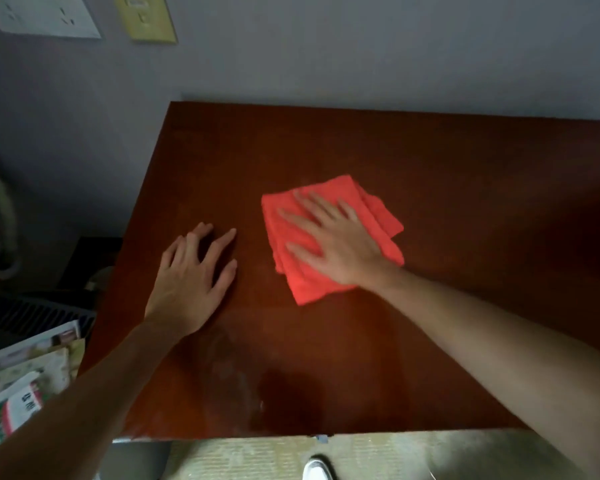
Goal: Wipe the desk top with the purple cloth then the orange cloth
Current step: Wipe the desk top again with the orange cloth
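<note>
My right hand (pixel 333 244) presses spread fingers flat on the orange cloth (pixel 329 237) for wiping; left hand (pixel 191 282), fingers apparently spread, braces on the desk top (pixel 465 202).

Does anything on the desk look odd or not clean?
Yes: a pale, dusty smear marks the desk top near its front edge, not wiped yet. The orange cloth lies folded under the right hand.

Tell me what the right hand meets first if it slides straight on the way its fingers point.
Nothing, probably: the right hand on the orange cloth points up-left over bare desk top toward the wall.
</note>
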`<state>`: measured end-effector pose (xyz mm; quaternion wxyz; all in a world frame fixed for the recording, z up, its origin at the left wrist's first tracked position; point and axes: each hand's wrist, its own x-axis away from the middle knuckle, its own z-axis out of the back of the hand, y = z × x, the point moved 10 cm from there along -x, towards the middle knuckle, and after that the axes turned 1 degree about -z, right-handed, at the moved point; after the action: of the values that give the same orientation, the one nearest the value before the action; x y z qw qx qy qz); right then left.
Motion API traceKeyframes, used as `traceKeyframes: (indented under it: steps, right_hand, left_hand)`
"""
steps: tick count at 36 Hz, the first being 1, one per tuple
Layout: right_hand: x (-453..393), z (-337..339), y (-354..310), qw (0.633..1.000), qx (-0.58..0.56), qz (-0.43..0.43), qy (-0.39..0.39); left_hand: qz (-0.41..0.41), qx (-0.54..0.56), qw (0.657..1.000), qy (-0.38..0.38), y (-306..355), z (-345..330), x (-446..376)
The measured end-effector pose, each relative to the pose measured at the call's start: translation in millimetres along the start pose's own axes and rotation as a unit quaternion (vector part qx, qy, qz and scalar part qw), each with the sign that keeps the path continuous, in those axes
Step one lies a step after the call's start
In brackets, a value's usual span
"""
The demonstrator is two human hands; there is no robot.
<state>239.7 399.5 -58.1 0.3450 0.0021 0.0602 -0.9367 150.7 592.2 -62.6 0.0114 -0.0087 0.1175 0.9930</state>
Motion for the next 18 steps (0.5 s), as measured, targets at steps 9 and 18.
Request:
traceKeyframes:
  steps: [9,18]
  right_hand:
    - [-157.3,8.6,85.2,0.994,-0.01,-0.106,0.025]
    - [-220.8,14.8,112.3,0.997,0.004,-0.067,0.034]
  left_hand:
    - [0.001,0.004,1.0,-0.004,3.6,1.6,-0.1]
    - [-0.01,0.003,1.0,0.003,2.5,0.8,-2.5]
